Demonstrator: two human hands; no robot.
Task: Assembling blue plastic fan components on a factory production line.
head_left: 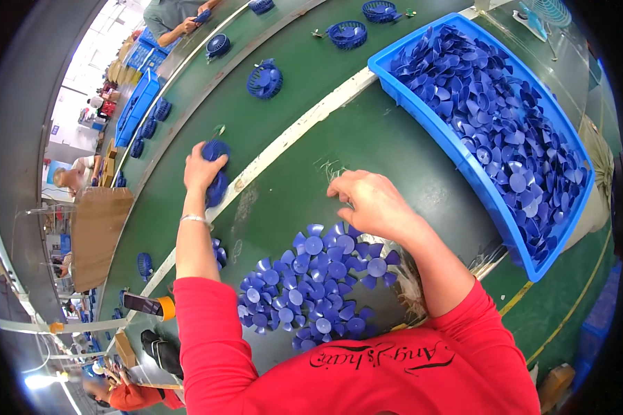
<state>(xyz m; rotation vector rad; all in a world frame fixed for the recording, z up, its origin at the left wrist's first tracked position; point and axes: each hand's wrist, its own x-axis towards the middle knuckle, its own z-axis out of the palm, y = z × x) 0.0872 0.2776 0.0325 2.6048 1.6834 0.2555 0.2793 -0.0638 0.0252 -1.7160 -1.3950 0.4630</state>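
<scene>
On the green conveyor, my left hand [201,168] closes its thumb and fingers on the edge of a blue fan housing [218,188], which is blurred. My right hand [374,202] hovers over the green work surface with its fingers loosely bent and apart, and no object shows between them. Just below it lies a heap of blue fan blades [295,297], spread close to my body. Some thin pale strands [332,169] lie beyond the right fingertips.
A large blue bin [436,133] full of blue fan blades stands at the right. More blue fan housings [264,81] sit along the conveyor. A pale strip [298,131] divides conveyor and work surface. A phone [142,303] is at lower left. Other people work across the line.
</scene>
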